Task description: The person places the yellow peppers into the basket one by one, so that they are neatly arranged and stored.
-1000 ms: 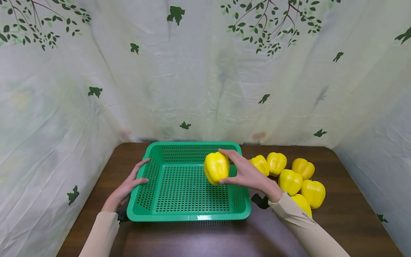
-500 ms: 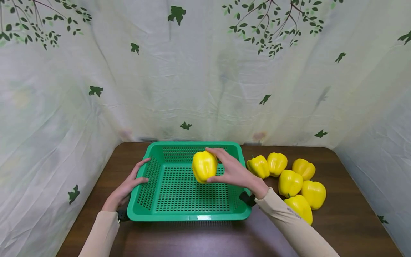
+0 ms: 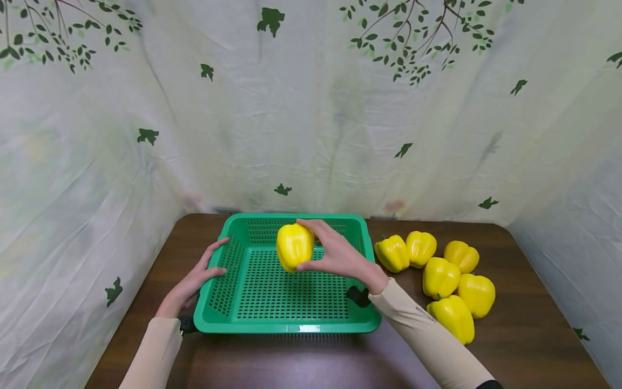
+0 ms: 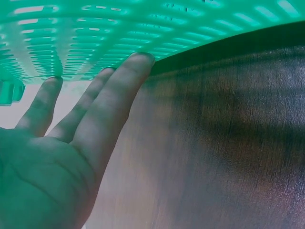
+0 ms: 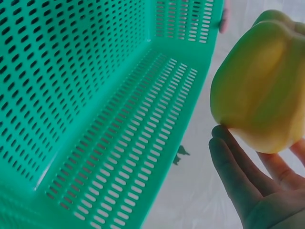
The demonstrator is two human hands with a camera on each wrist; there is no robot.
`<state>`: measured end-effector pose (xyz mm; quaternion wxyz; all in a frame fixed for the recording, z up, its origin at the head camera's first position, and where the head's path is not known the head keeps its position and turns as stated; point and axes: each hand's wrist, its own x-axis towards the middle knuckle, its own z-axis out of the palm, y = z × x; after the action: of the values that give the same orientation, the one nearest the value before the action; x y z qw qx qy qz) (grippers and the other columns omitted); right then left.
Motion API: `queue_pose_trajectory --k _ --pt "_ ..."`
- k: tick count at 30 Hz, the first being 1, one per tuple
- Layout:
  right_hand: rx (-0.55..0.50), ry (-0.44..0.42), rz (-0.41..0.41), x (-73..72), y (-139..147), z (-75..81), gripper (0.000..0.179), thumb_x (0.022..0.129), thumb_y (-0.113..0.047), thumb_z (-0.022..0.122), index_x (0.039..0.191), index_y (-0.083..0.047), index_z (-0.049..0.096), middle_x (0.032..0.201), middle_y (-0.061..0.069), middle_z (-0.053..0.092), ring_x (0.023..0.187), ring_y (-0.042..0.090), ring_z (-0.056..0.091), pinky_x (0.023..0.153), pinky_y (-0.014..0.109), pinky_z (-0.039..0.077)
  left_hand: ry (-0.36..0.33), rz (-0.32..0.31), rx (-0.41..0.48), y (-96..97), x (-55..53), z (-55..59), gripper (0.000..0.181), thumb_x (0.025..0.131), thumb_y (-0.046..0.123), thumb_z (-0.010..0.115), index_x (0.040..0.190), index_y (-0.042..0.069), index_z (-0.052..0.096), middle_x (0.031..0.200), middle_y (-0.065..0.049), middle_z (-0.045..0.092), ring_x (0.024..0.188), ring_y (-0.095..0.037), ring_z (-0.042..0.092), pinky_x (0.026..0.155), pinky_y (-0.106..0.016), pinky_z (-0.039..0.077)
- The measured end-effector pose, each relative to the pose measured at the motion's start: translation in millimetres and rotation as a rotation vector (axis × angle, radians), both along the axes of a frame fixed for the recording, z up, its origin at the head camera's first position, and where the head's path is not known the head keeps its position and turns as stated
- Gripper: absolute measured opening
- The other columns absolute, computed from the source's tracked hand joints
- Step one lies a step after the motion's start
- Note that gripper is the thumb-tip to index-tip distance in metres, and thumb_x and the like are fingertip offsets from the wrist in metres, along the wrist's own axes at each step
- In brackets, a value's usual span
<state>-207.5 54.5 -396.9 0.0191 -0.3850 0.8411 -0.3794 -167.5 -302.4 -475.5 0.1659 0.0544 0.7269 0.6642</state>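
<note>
The right hand [image 3: 340, 256] pinches a yellow pepper [image 3: 294, 247] above the green basket [image 3: 286, 328], toward twelve o'clock; glossy skin could slip that fingertip hold. The left hand [image 3: 195, 280] rests spread on the basket's nine-o'clock side.

Basket [image 3: 286, 328], peppers [image 3: 440, 277] on brown table [image 3: 529, 329].

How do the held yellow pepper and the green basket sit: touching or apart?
Apart: the right wrist view shows a strip of pale backdrop between the held yellow pepper and the green basket.
</note>
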Motion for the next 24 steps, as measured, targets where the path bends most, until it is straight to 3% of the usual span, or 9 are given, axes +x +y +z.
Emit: queue_pose_trajectory --k 7,24 --pt "-0.004 -0.01 -0.005 -3.0 -11 -3.2 0.086 0.079 -0.039 0.078 0.147 -0.013 0.034 0.14 0.004 0.04 0.108 0.017 0.049 0.087 0.034 0.047 0.001 0.0 -0.003 0.0 -0.6 -0.7 0.071 0.097 0.008 0.049 0.152 0.029 0.009 0.147 -0.026 0.009 0.118 -0.049 0.039 0.082 -0.055 0.05" --pt "0.03 -0.067 -0.038 -7.3 -35 -17.8 0.086 0.08 -0.04 0.077 0.148 -0.013 0.032 0.142 0.004 0.038 0.111 0.018 0.048 0.088 0.036 0.047 -0.002 -0.002 0.011 -0.6 -1.1 -2.6 0.071 0.097 0.008 0.048 0.152 0.029 0.009 0.148 -0.025 0.007 0.121 -0.053 0.034 0.083 -0.056 0.049"
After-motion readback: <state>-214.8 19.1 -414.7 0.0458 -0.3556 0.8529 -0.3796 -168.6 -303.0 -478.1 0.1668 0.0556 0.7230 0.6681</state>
